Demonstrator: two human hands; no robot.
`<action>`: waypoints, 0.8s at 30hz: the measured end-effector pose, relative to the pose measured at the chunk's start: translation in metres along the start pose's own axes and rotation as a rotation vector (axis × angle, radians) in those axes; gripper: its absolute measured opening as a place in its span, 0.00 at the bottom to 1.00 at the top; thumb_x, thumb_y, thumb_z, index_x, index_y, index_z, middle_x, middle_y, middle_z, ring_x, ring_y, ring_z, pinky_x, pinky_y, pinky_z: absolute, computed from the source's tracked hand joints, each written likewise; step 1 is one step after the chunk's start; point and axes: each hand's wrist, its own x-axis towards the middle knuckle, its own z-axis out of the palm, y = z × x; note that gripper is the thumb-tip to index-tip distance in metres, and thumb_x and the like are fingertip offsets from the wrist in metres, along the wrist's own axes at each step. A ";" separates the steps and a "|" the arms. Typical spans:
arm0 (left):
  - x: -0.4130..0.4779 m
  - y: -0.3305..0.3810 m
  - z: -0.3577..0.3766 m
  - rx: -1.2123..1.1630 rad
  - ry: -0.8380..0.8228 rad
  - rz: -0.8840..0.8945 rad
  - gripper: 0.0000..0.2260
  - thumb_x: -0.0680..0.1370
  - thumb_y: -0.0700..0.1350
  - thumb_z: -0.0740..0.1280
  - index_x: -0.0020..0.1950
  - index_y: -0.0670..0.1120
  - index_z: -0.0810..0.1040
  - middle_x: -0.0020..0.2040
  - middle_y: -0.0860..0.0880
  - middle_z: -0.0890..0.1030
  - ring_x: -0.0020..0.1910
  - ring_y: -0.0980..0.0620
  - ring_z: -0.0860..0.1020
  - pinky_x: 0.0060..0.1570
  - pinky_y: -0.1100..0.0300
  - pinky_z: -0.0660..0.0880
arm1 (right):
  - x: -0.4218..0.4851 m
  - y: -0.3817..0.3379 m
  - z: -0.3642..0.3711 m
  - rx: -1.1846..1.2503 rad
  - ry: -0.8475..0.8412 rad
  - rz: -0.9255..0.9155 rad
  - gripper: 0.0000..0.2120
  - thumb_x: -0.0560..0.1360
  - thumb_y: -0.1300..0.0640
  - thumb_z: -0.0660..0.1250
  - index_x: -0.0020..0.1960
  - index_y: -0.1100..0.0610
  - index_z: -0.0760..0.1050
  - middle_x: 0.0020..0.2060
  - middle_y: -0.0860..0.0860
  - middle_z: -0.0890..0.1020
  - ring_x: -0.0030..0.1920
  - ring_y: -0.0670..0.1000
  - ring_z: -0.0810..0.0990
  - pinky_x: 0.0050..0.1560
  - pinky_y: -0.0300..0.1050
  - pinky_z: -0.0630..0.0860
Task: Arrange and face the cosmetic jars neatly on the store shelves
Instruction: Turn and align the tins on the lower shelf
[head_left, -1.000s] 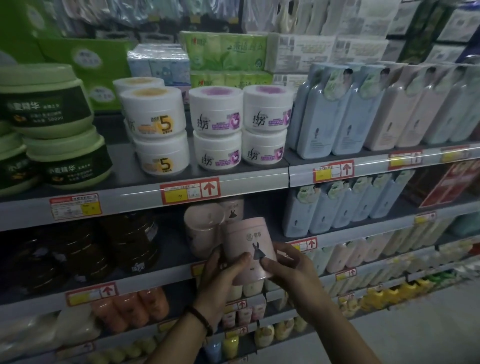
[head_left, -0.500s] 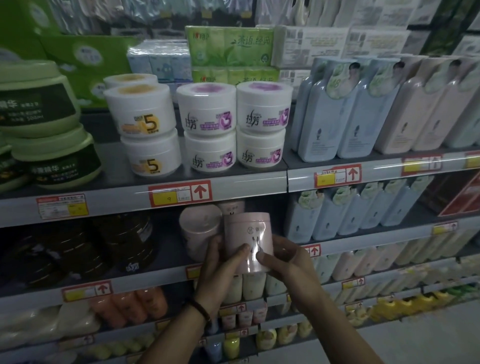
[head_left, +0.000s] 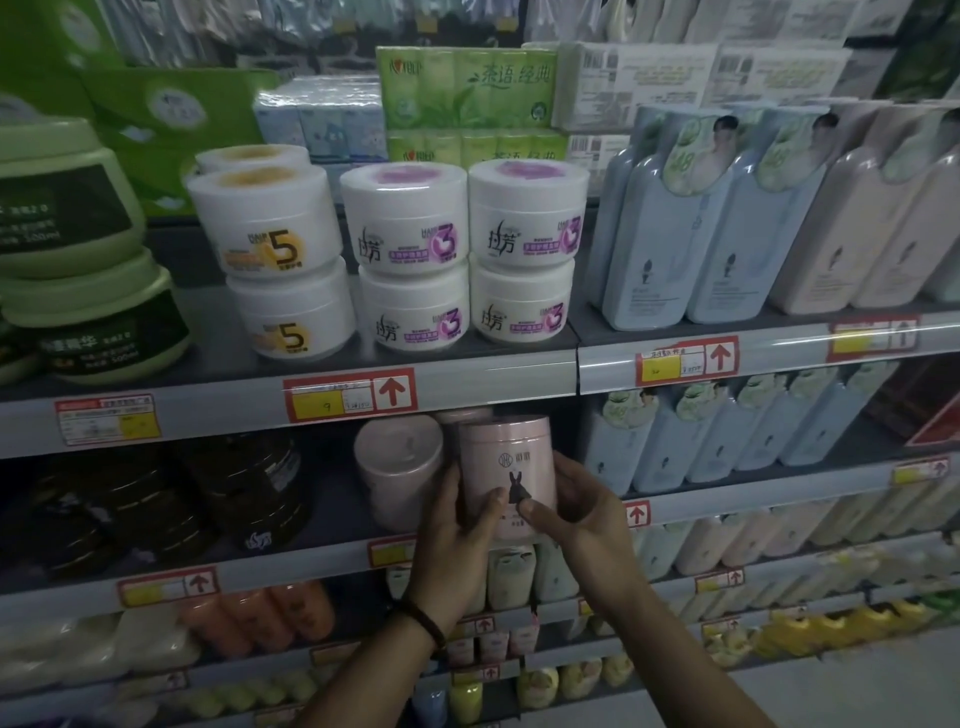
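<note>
Left hand at 9 o'clock and right hand at 3 clasp jar, rabbit label outward, likely for facing beside twin.

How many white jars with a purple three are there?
4, in two stacks on the upper shelf: top left jar, bottom left jar, top right jar, bottom right jar. Others may hide behind them.

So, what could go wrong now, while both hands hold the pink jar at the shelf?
The held pink jar is very close to the neighbouring pink jar; pushing it in may knock that one over. Its lid is just under the upper shelf rail, so lifting it could bump the rail.
</note>
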 end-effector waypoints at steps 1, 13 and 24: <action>0.002 -0.001 -0.001 0.020 -0.008 -0.003 0.25 0.83 0.49 0.70 0.78 0.60 0.69 0.72 0.61 0.77 0.67 0.64 0.78 0.59 0.69 0.77 | 0.002 0.002 0.000 -0.008 -0.004 0.000 0.29 0.78 0.71 0.75 0.76 0.60 0.75 0.65 0.58 0.86 0.67 0.61 0.84 0.69 0.69 0.79; 0.016 -0.012 0.002 0.059 -0.052 0.034 0.40 0.74 0.35 0.78 0.78 0.62 0.66 0.71 0.58 0.79 0.69 0.58 0.79 0.62 0.58 0.81 | 0.021 0.009 0.000 -0.225 0.025 -0.045 0.29 0.78 0.66 0.77 0.76 0.57 0.73 0.66 0.54 0.85 0.68 0.56 0.84 0.68 0.64 0.81; 0.022 -0.018 0.015 0.120 0.047 0.131 0.42 0.71 0.39 0.76 0.81 0.57 0.63 0.74 0.58 0.75 0.74 0.58 0.74 0.72 0.50 0.74 | 0.031 0.016 -0.002 -0.366 -0.020 -0.036 0.32 0.75 0.61 0.79 0.75 0.51 0.70 0.66 0.49 0.85 0.68 0.52 0.83 0.67 0.62 0.82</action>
